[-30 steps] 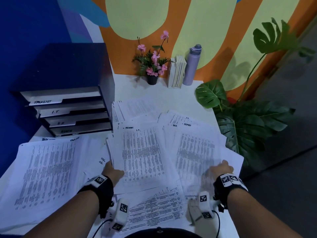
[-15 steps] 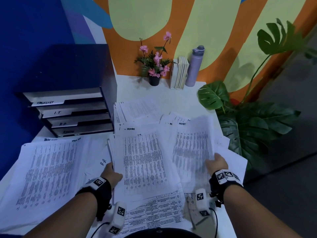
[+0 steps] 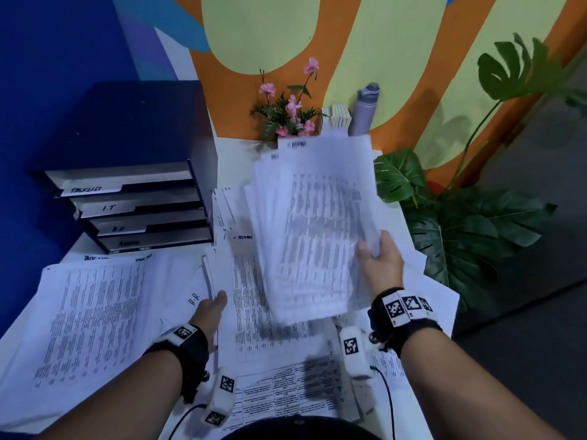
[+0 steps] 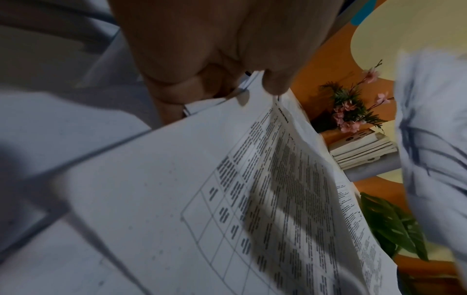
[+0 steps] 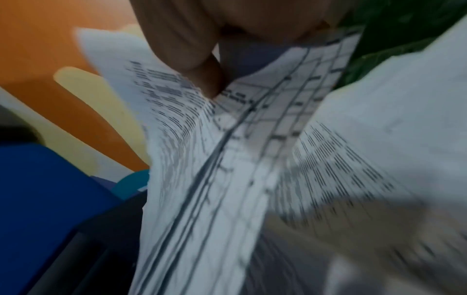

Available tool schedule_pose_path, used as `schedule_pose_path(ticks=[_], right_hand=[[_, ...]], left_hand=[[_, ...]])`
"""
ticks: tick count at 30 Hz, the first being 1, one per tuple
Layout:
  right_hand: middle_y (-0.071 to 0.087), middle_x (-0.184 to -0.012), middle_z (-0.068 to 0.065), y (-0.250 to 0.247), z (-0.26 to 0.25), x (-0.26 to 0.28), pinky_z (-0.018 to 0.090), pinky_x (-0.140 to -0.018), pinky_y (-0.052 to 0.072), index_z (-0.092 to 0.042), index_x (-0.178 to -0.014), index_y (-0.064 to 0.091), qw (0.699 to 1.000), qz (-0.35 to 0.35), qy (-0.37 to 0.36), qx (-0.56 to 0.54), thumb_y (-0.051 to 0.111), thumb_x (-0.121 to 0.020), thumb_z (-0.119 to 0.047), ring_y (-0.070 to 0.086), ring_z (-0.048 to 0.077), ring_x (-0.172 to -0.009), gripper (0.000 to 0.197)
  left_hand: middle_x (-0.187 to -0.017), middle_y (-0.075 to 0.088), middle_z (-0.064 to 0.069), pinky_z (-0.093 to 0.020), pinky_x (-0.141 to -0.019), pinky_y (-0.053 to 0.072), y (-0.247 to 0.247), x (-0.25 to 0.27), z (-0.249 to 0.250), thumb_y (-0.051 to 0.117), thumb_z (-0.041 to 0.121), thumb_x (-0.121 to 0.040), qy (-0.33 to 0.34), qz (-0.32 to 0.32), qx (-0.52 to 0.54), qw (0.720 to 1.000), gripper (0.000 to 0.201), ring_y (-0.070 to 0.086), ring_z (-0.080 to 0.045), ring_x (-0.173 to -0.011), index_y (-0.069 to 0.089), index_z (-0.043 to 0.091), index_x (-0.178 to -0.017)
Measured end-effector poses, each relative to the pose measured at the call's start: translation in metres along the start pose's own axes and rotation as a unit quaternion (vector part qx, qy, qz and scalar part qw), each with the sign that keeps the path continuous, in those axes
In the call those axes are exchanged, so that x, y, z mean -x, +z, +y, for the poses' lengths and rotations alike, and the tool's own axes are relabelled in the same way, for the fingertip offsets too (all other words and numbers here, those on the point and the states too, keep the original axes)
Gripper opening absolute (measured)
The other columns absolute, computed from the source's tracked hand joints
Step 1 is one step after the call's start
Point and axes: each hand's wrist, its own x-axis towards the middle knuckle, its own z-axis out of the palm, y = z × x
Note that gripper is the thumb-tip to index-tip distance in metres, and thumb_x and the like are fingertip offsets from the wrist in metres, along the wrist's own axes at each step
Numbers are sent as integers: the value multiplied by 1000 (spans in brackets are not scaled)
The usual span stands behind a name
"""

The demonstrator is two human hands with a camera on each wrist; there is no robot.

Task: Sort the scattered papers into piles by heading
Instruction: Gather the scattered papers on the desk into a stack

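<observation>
The right hand (image 3: 379,262) pinches a fanned bundle of white printed sheets (image 3: 313,223) by its right edge and holds it raised over the white desk (image 3: 241,154) – long axis pointing away from the person, headings at the far end. The left hand (image 3: 209,312) lies lower and to the left, fingers curled on the edge of a flat printed sheet (image 3: 247,281) among the scattered papers. The raised bundle is nearer to the right hand, so I judge it will carry it to its pile.

A dark drawer unit (image 3: 133,173) stands at the left of the white worktop (image 3: 235,157). Against the orange wall – pink flowers (image 3: 290,109), upright books (image 3: 340,115), a lilac bottle (image 3: 364,110). A leafy plant (image 3: 460,223) stands right.
</observation>
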Motion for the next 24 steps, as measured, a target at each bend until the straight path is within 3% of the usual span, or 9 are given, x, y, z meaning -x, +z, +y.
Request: schedule_pose_path(ticks=[2, 3, 5, 8, 11, 14, 18, 21, 24], right_hand=[[51, -137, 15, 15, 18, 10, 39, -103, 44, -3, -136, 43, 993, -72, 84, 41, 49, -100, -15, 54, 27, -117, 39], [50, -137, 15, 23, 29, 16, 41, -95, 51, -6, -135, 43, 986, -110, 108, 67, 46, -101, -15, 57, 25, -109, 36], [52, -126, 8, 38, 56, 28, 24, -69, 52, -6, -138, 40, 968, -172, 132, 127, 42, -101, -17, 53, 12, -87, 38], [60, -115, 12, 48, 80, 42, 19, -57, 42, -10, -129, 48, 955, -215, 139, 147, 45, -99, -19, 55, 13, -77, 32], [65, -102, 10, 42, 77, 38, 32, -69, 53, -18, -112, 55, 962, -207, 118, 134, 54, -94, -15, 62, 21, -84, 18], [62, -118, -3, 29, 64, 20, 40, -81, 57, -21, -125, 51, 968, -200, 141, 55, 61, -91, -10, 64, 21, -98, 37], [56, -136, 1, 17, 30, 3, 45, -103, 46, -19, -140, 41, 960, -189, 143, -146, 64, -90, -4, 59, 22, -116, 57], [68, -119, 5, 18, -6, 3, 44, -96, 51, -15, -125, 56, 961, -155, 47, -222, 64, -84, 8, 64, 25, -110, 48], [73, -99, -6, 17, -28, 12, 29, -81, 55, -21, -109, 59, 956, -139, -6, -257, 66, -78, 16, 69, 14, -97, 48]], left_hand=[[-157, 25, -5, -61, -107, 28, 1, 0, -1, 37, 79, -81, -20, -28, 47, 998, 91, 31, -36, -139, 16, 26, -152], [-154, 32, -5, -62, -105, 30, 0, -7, -4, 40, 87, -71, -28, -36, 71, 996, 101, 37, -37, -135, 22, 28, -151], [-143, 48, -7, -66, -96, 39, -3, -33, -20, 51, 94, -52, -32, -47, 101, 993, 113, 51, -39, -123, 36, 31, -145], [-145, 46, -7, -54, -101, 43, 2, -12, -13, 67, 60, -79, 54, -35, -14, 998, 86, 50, -34, -124, 29, 25, -148], [-136, 52, -7, -39, -101, 44, 7, 24, 8, 55, 20, -93, 173, 17, -157, 972, 55, 54, -28, -116, 32, 21, -144], [-122, 57, 1, -32, -94, 44, 4, 35, 27, 51, 11, -95, 238, 13, -131, 962, 46, 56, -23, -110, 40, 27, -137], [-132, 57, 6, -41, -106, 42, -1, 52, 61, 56, 15, -92, 317, -13, -95, 944, 55, 55, -16, -119, 38, 27, -142], [-115, 68, 7, -38, -99, 49, 2, 70, 86, 64, 12, -87, 359, -42, -45, 931, 49, 64, -11, -105, 50, 24, -133], [-91, 72, 5, -30, -82, 56, 5, 85, 96, 72, 4, -80, 366, -28, 44, 929, 42, 69, -7, -81, 60, 11, -120]])
